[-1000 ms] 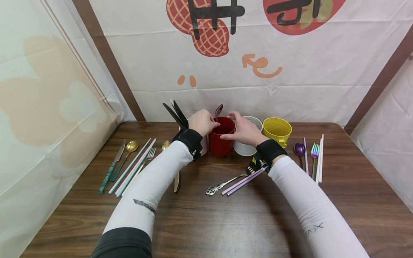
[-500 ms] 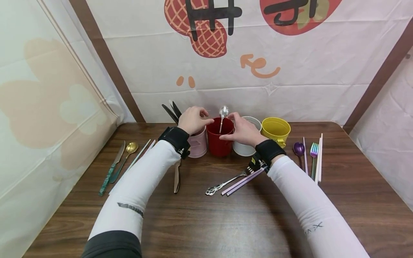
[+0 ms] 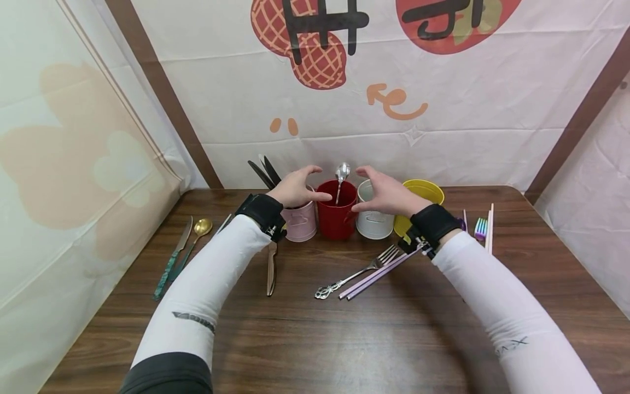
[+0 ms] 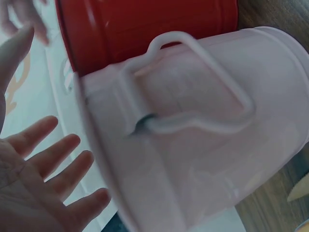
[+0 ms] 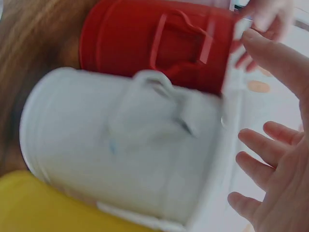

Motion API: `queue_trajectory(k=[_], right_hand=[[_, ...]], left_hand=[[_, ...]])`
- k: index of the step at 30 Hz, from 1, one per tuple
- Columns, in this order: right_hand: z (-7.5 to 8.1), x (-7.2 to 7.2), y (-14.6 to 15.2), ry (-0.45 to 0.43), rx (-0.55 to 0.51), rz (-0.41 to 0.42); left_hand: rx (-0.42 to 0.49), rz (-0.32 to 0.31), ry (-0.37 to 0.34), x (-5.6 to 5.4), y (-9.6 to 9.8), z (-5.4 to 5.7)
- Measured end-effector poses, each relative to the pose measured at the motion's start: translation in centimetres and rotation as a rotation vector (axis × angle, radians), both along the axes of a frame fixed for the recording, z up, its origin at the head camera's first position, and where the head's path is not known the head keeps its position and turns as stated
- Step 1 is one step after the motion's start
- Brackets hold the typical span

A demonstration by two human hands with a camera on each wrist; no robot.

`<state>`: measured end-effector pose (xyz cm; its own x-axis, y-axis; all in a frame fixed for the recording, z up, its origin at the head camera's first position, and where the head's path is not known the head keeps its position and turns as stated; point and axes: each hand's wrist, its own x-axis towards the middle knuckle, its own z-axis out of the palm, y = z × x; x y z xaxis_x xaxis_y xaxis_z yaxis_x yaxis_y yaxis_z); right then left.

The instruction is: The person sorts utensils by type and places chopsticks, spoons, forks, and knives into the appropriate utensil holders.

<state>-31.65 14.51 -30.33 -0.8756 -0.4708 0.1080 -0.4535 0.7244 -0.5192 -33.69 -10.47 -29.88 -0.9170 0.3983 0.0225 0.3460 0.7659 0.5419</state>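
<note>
A red bucket-shaped cup (image 3: 336,225) stands at the back middle of the table, with a silver spoon (image 3: 343,172) upright in it, bowl up. My left hand (image 3: 297,189), fingers spread and holding nothing, is over the rim of the pink cup (image 3: 300,225), thumb toward the red one. Above the white cup (image 3: 375,225) hovers my right hand (image 3: 386,191), also empty, with thumb and fingers apart. The left wrist view shows the pink cup's wire-like handle (image 4: 193,123) beside my spread fingers. In the right wrist view the white cup (image 5: 116,145) is blurred.
Black-handled cutlery (image 3: 266,172) leans in the pink cup. A yellow cup (image 3: 425,190) is at right. On the table lie a silver fork (image 3: 356,272), purple chopsticks (image 3: 376,278), a copper-coloured knife (image 3: 271,271), a teal-handled knife (image 3: 169,268), a gold spoon (image 3: 202,227) and a rainbow fork (image 3: 480,229).
The left hand let go of the spoon, which now stands in the red cup, and drew back left. The right hand moved right, off the red cup's rim, toward the white cup.
</note>
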Motion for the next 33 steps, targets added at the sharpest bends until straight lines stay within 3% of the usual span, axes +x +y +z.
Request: queue_trajectory(k=[7, 13, 19, 24, 29, 33], right_hand=[[2.3, 2.1, 3.8, 0.092, 0.013, 0.02], [2.3, 4.7, 8.1, 0.136, 0.065, -0.056], [0.9, 6.9, 12.3, 0.134, 0.088, -0.168], [-1.5, 7.5, 15.3, 0.107, 0.166, -0.269], [-4.2, 7.3, 17.0, -0.049, 0.291, -0.294], [-5.4, 6.9, 17.4, -0.182, 0.356, -0.326]], left_hand=[[0.02, -0.028, -0.06, 0.3, 0.8, -1.3], [0.036, -0.056, -0.051, 0.6, 1.6, -1.7], [0.011, -0.041, -0.02, 0.6, 2.1, -1.9], [0.043, -0.019, -0.032, 0.4, 2.1, -2.5], [0.072, -0.005, -0.044, 0.4, 2.0, -2.9], [0.088, 0.004, -0.038, 0.6, 2.0, -2.8]])
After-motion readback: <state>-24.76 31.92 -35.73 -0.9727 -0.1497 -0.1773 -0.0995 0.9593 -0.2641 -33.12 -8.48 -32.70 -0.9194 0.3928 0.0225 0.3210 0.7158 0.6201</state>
